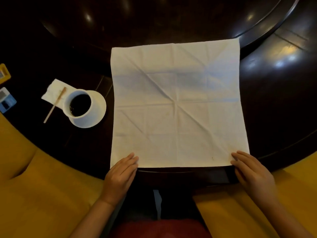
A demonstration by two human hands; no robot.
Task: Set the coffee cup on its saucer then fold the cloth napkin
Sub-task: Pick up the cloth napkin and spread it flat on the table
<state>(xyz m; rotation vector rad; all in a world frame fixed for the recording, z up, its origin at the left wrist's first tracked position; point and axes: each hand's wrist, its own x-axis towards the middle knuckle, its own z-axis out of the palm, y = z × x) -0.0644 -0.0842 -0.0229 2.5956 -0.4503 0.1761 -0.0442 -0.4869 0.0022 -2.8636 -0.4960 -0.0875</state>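
Observation:
A white cloth napkin (pixel 176 103) lies spread flat and square on the dark round table (pixel 274 93), creased with old fold lines. My left hand (pixel 121 174) rests with straight fingers on its near left corner. My right hand (pixel 252 172) lies the same way on its near right corner. To the left, a white coffee cup (pixel 78 104) full of dark coffee stands on its white saucer (pixel 97 115).
A paper napkin (pixel 53 91) with a wooden stirrer (pixel 54 104) lies left of the cup. Small packets (pixel 6 100) sit at the far left edge. A raised dark turntable (pixel 154 23) fills the table's middle. Yellow seat cushions (pixel 34 186) flank my lap.

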